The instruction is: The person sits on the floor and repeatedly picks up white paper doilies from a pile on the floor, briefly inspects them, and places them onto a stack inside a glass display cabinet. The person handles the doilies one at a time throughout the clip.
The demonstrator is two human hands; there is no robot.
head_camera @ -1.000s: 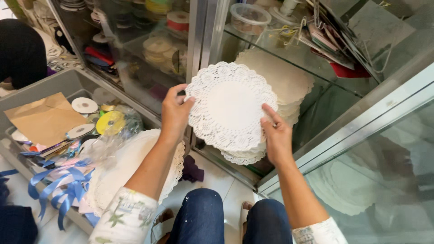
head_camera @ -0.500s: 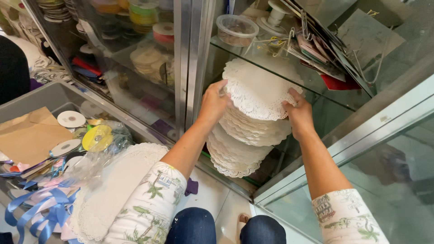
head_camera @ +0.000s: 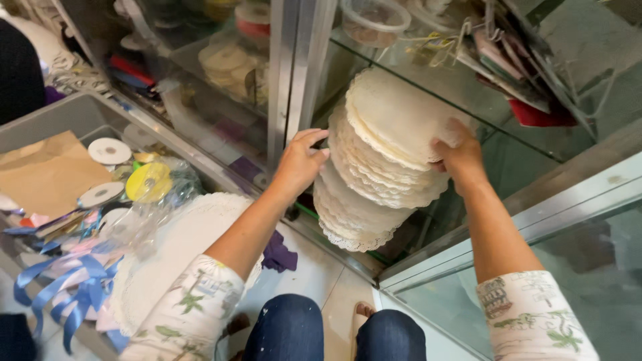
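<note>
A thick stack of round cream paper doilies (head_camera: 384, 157) leans inside the open glass cabinet, under its glass shelf (head_camera: 461, 80). My left hand (head_camera: 301, 160) presses against the stack's left edge, next to the metal door frame (head_camera: 294, 67). My right hand (head_camera: 455, 154) grips the stack's upper right edge, fingers curled over the top doilies. Both arms wear white sleeves with a printed pattern. My knees in dark blue jeans (head_camera: 334, 331) are at the bottom.
A second pile of white doilies (head_camera: 180, 247) lies on the floor at left. Beside it a grey box (head_camera: 60, 120) holds brown paper, discs, a yellow tape roll and blue ribbons (head_camera: 60, 287). A plastic tub (head_camera: 374, 20) and papers sit on the shelf above.
The doilies went from held flat in front of the cabinet to tucked deeper inside under the shelf. Both hands followed the stack inward and the view moved closer.
</note>
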